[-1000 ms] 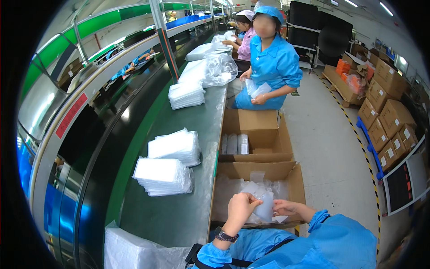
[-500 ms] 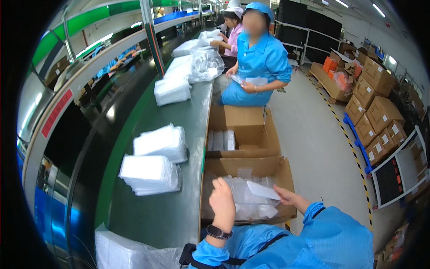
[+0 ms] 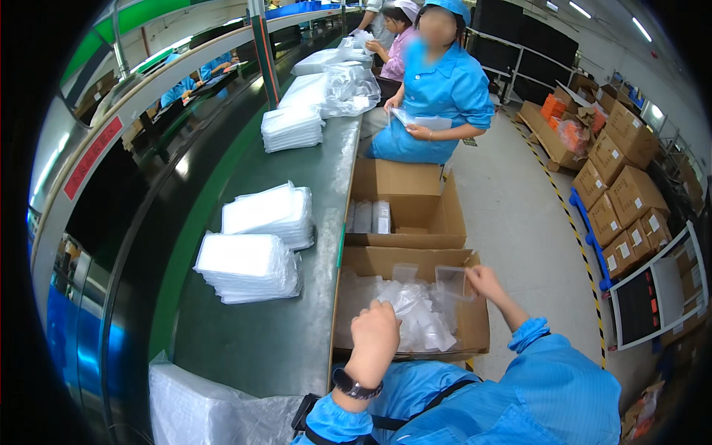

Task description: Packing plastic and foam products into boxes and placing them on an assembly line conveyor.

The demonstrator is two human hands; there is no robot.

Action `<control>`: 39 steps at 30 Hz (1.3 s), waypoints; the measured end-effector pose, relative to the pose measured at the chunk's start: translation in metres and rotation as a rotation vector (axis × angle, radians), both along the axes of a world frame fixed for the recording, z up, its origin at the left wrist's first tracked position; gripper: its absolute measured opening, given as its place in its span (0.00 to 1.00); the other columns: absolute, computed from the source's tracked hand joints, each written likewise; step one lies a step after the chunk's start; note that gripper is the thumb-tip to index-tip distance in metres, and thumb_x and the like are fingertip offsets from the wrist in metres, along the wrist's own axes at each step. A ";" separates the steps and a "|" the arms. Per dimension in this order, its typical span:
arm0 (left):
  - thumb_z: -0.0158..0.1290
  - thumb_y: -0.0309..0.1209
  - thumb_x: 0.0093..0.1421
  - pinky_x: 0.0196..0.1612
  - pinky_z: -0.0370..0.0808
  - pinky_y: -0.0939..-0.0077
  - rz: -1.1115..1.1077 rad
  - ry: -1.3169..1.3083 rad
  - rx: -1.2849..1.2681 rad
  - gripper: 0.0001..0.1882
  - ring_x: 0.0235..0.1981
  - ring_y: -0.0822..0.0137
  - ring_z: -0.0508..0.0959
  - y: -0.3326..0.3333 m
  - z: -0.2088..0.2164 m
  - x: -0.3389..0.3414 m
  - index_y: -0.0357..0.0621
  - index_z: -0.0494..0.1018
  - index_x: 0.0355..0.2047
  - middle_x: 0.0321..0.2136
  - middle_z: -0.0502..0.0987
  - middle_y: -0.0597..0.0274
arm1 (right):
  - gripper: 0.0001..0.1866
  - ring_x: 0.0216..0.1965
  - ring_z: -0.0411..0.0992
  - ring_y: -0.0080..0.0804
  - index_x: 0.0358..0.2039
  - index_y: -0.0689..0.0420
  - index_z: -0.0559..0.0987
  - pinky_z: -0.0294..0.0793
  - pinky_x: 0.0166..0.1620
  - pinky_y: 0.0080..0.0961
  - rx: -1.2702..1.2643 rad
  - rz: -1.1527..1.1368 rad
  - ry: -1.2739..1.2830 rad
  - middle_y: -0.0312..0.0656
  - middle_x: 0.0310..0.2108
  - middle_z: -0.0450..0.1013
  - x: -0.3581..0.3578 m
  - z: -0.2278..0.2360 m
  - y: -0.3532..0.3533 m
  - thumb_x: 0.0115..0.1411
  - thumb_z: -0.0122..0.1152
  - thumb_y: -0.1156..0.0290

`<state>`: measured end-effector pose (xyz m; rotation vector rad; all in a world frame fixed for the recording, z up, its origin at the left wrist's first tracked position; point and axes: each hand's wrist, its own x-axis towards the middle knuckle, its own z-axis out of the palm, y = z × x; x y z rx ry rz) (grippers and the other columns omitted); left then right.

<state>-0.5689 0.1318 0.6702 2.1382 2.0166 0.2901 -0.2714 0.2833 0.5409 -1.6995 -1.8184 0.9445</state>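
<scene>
My right hand (image 3: 483,283) pinches the edge of a clear flat plastic piece, like a shallow cover (image 3: 450,282), at the right side of the near cardboard box (image 3: 475,326). My left hand (image 3: 374,335), with a dark watch on its wrist, is closed over the box's near left part; whatever is in its fingers is hidden. Below both hands, crumpled clear plastic bags and pieces (image 3: 421,315) fill the box. Another clear piece (image 3: 404,272) stands up at the box's far side.
Left of the box runs a green conveyor table (image 3: 297,341) bearing stacks of bagged white sheets (image 3: 248,259). A bagged white stack (image 3: 193,408) lies at its near end. A second open box (image 3: 423,208) stands beyond. A co-worker in blue (image 3: 437,96) sits past it, holding clear pieces.
My right hand has moved up and right; the flat piece it holds now looks clear and more upright. My left hand, still closed, has come slightly right and down. The view has shifted a little.
</scene>
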 end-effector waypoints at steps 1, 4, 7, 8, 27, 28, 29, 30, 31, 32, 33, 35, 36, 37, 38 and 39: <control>0.59 0.38 0.51 0.33 0.76 0.61 0.040 -0.032 0.044 0.16 0.32 0.51 0.78 -0.001 0.017 -0.006 0.38 0.71 0.31 0.31 0.75 0.51 | 0.20 0.11 0.70 0.30 0.24 0.63 0.74 0.70 0.18 0.25 -0.034 -0.014 0.168 0.42 0.10 0.69 -0.005 0.011 0.017 0.62 0.49 0.58; 0.56 0.37 0.54 0.34 0.75 0.62 0.145 -0.046 0.110 0.15 0.33 0.51 0.77 -0.007 0.063 -0.027 0.38 0.71 0.36 0.31 0.75 0.50 | 0.21 0.15 0.71 0.31 0.33 0.66 0.73 0.70 0.17 0.21 -0.012 -0.097 0.492 0.41 0.17 0.71 -0.005 0.011 0.084 0.62 0.49 0.56; 0.55 0.37 0.55 0.37 0.73 0.62 0.257 -0.053 0.174 0.18 0.36 0.51 0.76 -0.014 0.093 -0.046 0.36 0.72 0.39 0.33 0.75 0.49 | 0.24 0.28 0.74 0.34 0.40 0.68 0.72 0.74 0.23 0.24 0.437 -0.657 -0.073 0.46 0.30 0.72 -0.048 -0.013 0.144 0.60 0.53 0.56; 0.55 0.37 0.55 0.37 0.73 0.62 0.274 -0.042 0.185 0.18 0.36 0.51 0.76 -0.017 0.099 -0.052 0.36 0.72 0.39 0.33 0.75 0.49 | 0.24 0.34 0.73 0.34 0.43 0.68 0.71 0.74 0.28 0.24 0.689 -0.460 -0.134 0.47 0.35 0.71 -0.061 -0.013 0.148 0.58 0.56 0.57; 0.50 0.43 0.57 0.43 0.73 0.60 0.428 -0.104 -0.051 0.23 0.40 0.49 0.76 -0.044 0.107 -0.113 0.37 0.72 0.44 0.38 0.76 0.44 | 0.21 0.41 0.68 0.44 0.35 0.63 0.74 0.69 0.45 0.35 0.901 0.539 0.391 0.48 0.38 0.70 -0.383 0.162 -0.031 0.47 0.67 0.60; 0.50 0.43 0.57 0.42 0.73 0.60 0.454 -0.110 -0.063 0.21 0.40 0.49 0.76 -0.044 0.110 -0.115 0.37 0.73 0.42 0.38 0.76 0.44 | 0.21 0.41 0.68 0.44 0.35 0.63 0.74 0.69 0.45 0.35 0.905 0.534 0.387 0.48 0.38 0.70 -0.381 0.162 -0.034 0.47 0.67 0.60; 0.49 0.42 0.58 0.41 0.72 0.59 0.477 -0.116 -0.076 0.20 0.40 0.49 0.76 -0.044 0.113 -0.116 0.36 0.73 0.40 0.38 0.76 0.44 | 0.19 0.40 0.69 0.39 0.37 0.63 0.73 0.69 0.44 0.31 0.637 0.520 0.568 0.45 0.38 0.71 -0.377 0.163 -0.038 0.51 0.65 0.62; 0.49 0.42 0.58 0.41 0.72 0.59 0.461 -0.116 -0.070 0.20 0.40 0.49 0.76 -0.043 0.118 -0.118 0.36 0.73 0.40 0.38 0.76 0.44 | 0.17 0.40 0.70 0.34 0.40 0.62 0.72 0.69 0.44 0.28 0.370 0.492 0.737 0.43 0.39 0.71 -0.373 0.164 -0.039 0.55 0.62 0.64; 0.48 0.41 0.59 0.39 0.72 0.59 0.579 -0.088 -0.012 0.18 0.38 0.48 0.76 -0.041 0.124 -0.118 0.36 0.73 0.37 0.37 0.76 0.44 | 0.17 0.40 0.70 0.34 0.40 0.62 0.72 0.69 0.44 0.28 0.383 0.476 0.732 0.43 0.39 0.71 -0.366 0.161 -0.036 0.55 0.62 0.64; 0.46 0.39 0.61 0.38 0.72 0.58 0.692 -0.064 0.047 0.17 0.37 0.48 0.76 -0.039 0.129 -0.118 0.36 0.72 0.35 0.36 0.76 0.45 | 0.16 0.39 0.70 0.29 0.43 0.61 0.70 0.69 0.43 0.25 0.272 0.463 0.977 0.40 0.39 0.71 -0.354 0.155 -0.031 0.58 0.59 0.66; 0.44 0.38 0.62 0.37 0.71 0.57 0.772 -0.041 0.255 0.16 0.36 0.47 0.75 -0.041 0.132 -0.117 0.36 0.71 0.33 0.35 0.76 0.44 | 0.14 0.39 0.70 0.23 0.46 0.59 0.68 0.69 0.43 0.21 0.162 0.448 1.222 0.37 0.39 0.71 -0.341 0.151 -0.030 0.62 0.55 0.68; 0.43 0.35 0.63 0.36 0.70 0.58 0.831 0.009 0.553 0.14 0.35 0.47 0.73 -0.045 0.130 -0.112 0.33 0.69 0.33 0.33 0.73 0.42 | 0.13 0.39 0.69 0.20 0.47 0.57 0.67 0.69 0.42 0.19 0.038 0.433 1.292 0.35 0.39 0.71 -0.303 0.148 -0.037 0.63 0.53 0.70; 0.41 0.35 0.64 0.38 0.69 0.56 0.766 -0.027 0.623 0.16 0.36 0.45 0.72 -0.046 0.122 -0.110 0.31 0.69 0.33 0.33 0.73 0.41 | 0.13 0.39 0.68 0.17 0.48 0.55 0.66 0.69 0.41 0.17 -0.111 0.433 1.353 0.33 0.39 0.70 -0.285 0.143 -0.041 0.64 0.51 0.71; 0.39 0.35 0.64 0.38 0.68 0.54 0.595 -0.168 0.539 0.17 0.36 0.43 0.72 -0.044 0.115 -0.110 0.31 0.69 0.32 0.33 0.73 0.40 | 0.13 0.39 0.68 0.17 0.48 0.55 0.66 0.69 0.41 0.17 -0.089 0.422 1.352 0.33 0.39 0.70 -0.269 0.130 -0.043 0.64 0.51 0.71; 0.38 0.35 0.64 0.38 0.68 0.53 0.417 -0.308 0.446 0.17 0.36 0.41 0.72 -0.036 0.109 -0.107 0.31 0.70 0.32 0.33 0.73 0.38 | 0.13 0.39 0.68 0.16 0.49 0.56 0.66 0.69 0.41 0.17 -0.053 0.480 1.246 0.33 0.39 0.70 -0.251 0.110 -0.040 0.64 0.50 0.70; 0.36 0.33 0.64 0.39 0.68 0.52 0.317 -0.428 0.307 0.18 0.36 0.38 0.71 -0.030 0.106 -0.096 0.31 0.70 0.29 0.31 0.73 0.35 | 0.13 0.38 0.68 0.16 0.50 0.56 0.66 0.70 0.41 0.17 -0.033 0.537 1.139 0.32 0.39 0.70 -0.234 0.095 -0.036 0.65 0.49 0.69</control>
